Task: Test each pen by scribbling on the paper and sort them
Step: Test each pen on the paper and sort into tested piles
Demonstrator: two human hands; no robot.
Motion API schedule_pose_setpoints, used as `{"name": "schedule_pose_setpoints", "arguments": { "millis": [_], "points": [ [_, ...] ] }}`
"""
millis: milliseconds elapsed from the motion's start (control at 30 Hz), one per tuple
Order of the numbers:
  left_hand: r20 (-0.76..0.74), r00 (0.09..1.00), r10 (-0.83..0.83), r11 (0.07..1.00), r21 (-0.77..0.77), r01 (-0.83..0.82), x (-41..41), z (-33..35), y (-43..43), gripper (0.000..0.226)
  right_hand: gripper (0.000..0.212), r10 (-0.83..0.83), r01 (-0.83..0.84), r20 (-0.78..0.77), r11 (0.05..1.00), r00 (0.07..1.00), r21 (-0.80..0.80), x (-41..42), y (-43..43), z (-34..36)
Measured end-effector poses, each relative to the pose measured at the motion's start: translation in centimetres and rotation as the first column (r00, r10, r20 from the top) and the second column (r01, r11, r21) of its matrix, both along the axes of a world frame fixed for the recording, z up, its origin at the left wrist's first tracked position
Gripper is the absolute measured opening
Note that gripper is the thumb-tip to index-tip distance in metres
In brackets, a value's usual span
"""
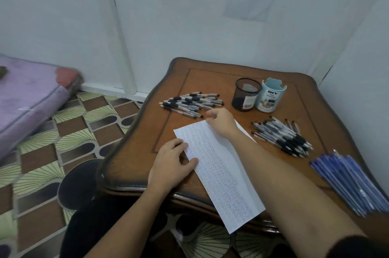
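Wooden table (210,80), left hand (171,165) flat on paper (223,175), right hand (221,121) blurred beside pens (190,102)

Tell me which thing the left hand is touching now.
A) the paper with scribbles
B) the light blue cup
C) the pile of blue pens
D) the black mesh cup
A: the left hand rests with straight fingers on the left edge of the paper.
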State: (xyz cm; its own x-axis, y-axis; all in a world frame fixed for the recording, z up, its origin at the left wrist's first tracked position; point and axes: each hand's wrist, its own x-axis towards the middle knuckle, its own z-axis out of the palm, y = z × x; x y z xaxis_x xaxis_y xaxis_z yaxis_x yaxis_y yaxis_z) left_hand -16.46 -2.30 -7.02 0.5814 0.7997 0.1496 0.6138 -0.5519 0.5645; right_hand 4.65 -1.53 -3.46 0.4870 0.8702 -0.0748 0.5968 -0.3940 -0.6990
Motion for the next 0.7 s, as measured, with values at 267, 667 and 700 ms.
{"name": "schedule_pose_setpoints", "arguments": {
  "millis": [267, 667, 700],
  "points": [
    [0.016, 1.000, -0.002, 1.000, 0.029, 0.001, -0.1, 0.0, 0.2, 0.057, 0.012, -0.141, 0.135, 0.176, 0.990, 0.974, 0.044, -1.2, 2.6, -2.0],
    [0.010, 1.000, 0.014, 1.000, 0.003, -0.014, -0.1, -0.1, 0.1, 0.058, 0.013, -0.089, 0.597, -0.845, 0.746, 0.527, 0.293, 1.7, -3.1, 3.0],
    [0.008, 1.000, 0.015, 1.000, 0.002, -0.015, -0.1, -0.1, 0.1, 0.058, 0.014, -0.063, 0.623, -0.871, 0.724, 0.488, 0.297, 1.7, -3.7, 3.3]
  ]
}}
